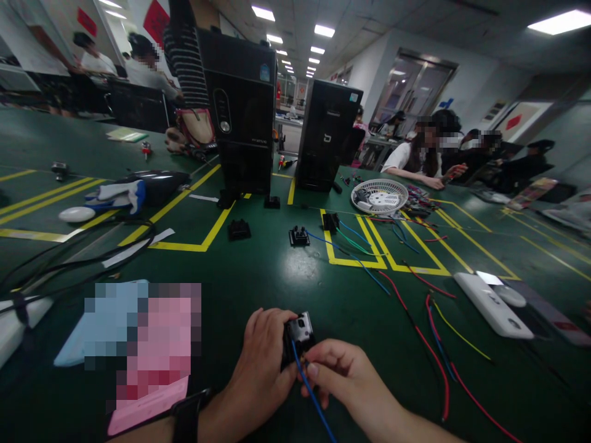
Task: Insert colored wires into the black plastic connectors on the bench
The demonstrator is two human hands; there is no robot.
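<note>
My left hand [264, 360] is wrapped round a small black electrical part with a shiny top [303, 327], close to the table's near edge. A blue wire [316, 400] runs from that part toward me, between my two hands. My right hand [344, 372] is closed in a pinch at the part's near right corner, thumb against fingertips. What sits in that pinch is too small and hidden to name. Farther off on the table lie similar black parts: one with a blue wire attached [300, 235], another plain [239, 229].
Two black computer towers [244, 117] stand ahead. Loose red wires [415, 326] and a white phone [492, 304] lie right, with a white basket [381, 206] farther back. A pink case [148, 406] and black cables [138, 246] lie left. A person [415, 151] sits across.
</note>
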